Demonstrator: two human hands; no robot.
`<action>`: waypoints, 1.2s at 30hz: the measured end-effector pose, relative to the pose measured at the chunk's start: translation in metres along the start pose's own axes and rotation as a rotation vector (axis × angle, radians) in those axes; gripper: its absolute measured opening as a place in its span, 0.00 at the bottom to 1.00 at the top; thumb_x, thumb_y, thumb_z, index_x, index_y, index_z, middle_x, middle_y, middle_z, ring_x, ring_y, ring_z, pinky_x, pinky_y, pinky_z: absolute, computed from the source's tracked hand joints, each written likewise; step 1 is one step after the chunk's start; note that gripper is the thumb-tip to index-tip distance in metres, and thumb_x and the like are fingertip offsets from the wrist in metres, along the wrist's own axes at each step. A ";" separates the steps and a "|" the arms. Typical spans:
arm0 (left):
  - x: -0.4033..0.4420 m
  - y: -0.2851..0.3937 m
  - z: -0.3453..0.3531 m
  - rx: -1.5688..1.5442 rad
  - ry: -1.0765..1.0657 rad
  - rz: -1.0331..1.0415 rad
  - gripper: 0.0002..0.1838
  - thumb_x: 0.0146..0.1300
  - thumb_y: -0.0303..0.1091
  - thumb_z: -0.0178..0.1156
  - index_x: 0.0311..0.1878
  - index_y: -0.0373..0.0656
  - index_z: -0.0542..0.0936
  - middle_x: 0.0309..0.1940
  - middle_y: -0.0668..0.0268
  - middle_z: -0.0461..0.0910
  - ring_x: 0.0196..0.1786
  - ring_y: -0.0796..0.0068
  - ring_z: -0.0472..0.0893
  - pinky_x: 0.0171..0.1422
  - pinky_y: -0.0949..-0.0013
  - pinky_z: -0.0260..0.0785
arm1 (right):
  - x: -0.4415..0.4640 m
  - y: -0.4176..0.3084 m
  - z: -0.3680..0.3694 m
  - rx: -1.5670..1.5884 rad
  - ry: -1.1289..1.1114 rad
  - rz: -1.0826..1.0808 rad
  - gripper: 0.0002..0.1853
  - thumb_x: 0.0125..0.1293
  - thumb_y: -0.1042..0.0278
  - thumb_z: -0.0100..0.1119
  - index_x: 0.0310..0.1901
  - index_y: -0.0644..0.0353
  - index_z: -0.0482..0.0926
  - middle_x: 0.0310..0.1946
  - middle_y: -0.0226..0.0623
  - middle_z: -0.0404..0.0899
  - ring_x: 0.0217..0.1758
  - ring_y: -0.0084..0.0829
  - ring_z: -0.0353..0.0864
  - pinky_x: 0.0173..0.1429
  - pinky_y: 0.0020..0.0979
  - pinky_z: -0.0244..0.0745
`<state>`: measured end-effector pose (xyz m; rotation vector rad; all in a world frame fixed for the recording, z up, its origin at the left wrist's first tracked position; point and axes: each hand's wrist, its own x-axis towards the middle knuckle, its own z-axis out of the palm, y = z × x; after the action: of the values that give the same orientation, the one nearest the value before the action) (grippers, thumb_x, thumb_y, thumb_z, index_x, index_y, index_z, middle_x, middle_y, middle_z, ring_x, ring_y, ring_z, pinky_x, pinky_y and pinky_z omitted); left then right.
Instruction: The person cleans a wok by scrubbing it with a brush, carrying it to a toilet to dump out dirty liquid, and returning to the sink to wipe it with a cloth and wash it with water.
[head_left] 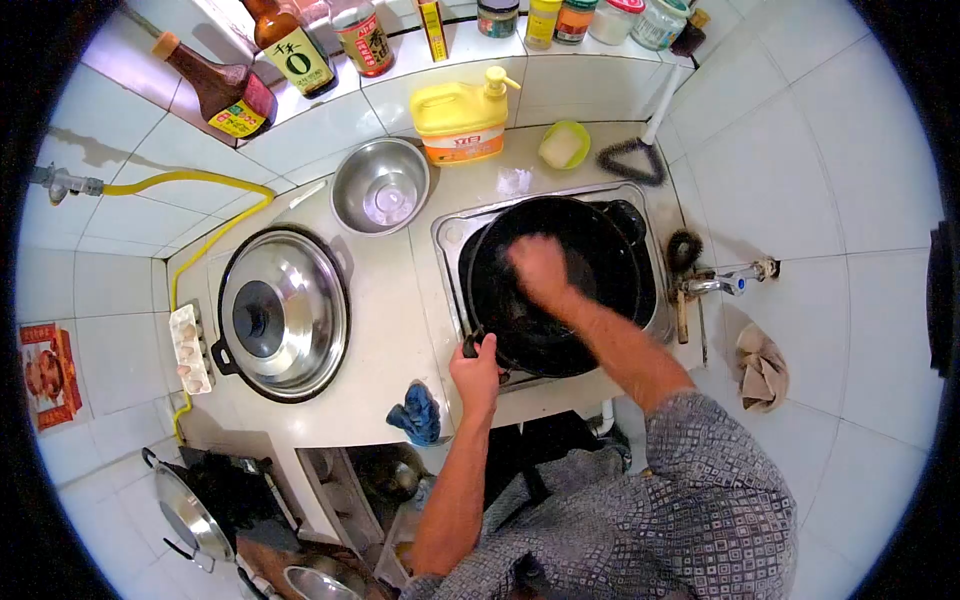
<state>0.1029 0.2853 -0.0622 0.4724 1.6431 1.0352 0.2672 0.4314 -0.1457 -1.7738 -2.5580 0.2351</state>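
A large black wok (625,275) sits in the stainless steel sink (449,235), its far loop handle pointing to the upper right. My left hand (475,378) is closed around the near side handle at the wok's lower left. Inside the wok, my right hand (541,268) is low against the dark inner surface. Motion blurs its fingers, so I cannot make out whether it holds anything. A round black scrubber (684,250) and a wooden-handled brush (682,316) lie at the sink's right edge, beside the tap (725,283).
Left on the counter are a lidded pan (290,330), a steel bowl (380,187) and an egg carton (190,350). A blue cloth (417,413) lies near the front edge. Behind the sink stand a yellow detergent jug (458,120) and a green soap dish (565,146). Bottles and jars line the ledge.
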 end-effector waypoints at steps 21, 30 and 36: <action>-0.006 0.003 0.010 -0.086 0.026 0.001 0.13 0.66 0.33 0.64 0.30 0.42 0.71 0.19 0.73 0.70 0.17 0.81 0.69 0.20 0.73 0.63 | -0.116 0.045 0.002 0.110 -0.414 0.361 0.16 0.54 0.72 0.60 0.45 0.58 0.83 0.42 0.49 0.83 0.48 0.49 0.82 0.51 0.51 0.77; 0.001 -0.005 0.002 -0.044 0.006 -0.003 0.12 0.65 0.35 0.66 0.30 0.43 0.73 0.16 0.71 0.70 0.16 0.79 0.69 0.21 0.71 0.64 | -0.112 0.010 -0.007 0.517 -0.501 0.106 0.20 0.56 0.59 0.65 0.50 0.55 0.82 0.45 0.51 0.84 0.48 0.52 0.83 0.52 0.49 0.79; 0.004 -0.004 0.001 -0.053 0.001 -0.024 0.15 0.65 0.37 0.66 0.28 0.44 0.72 0.17 0.71 0.70 0.17 0.80 0.70 0.22 0.72 0.65 | -0.118 0.076 -0.037 -0.154 -0.219 0.065 0.10 0.53 0.66 0.61 0.37 0.57 0.84 0.36 0.43 0.84 0.42 0.44 0.83 0.40 0.46 0.82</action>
<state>0.1031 0.2863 -0.0679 0.4167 1.6144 1.0582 0.3835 0.3517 -0.1113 -1.9908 -2.7370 0.2538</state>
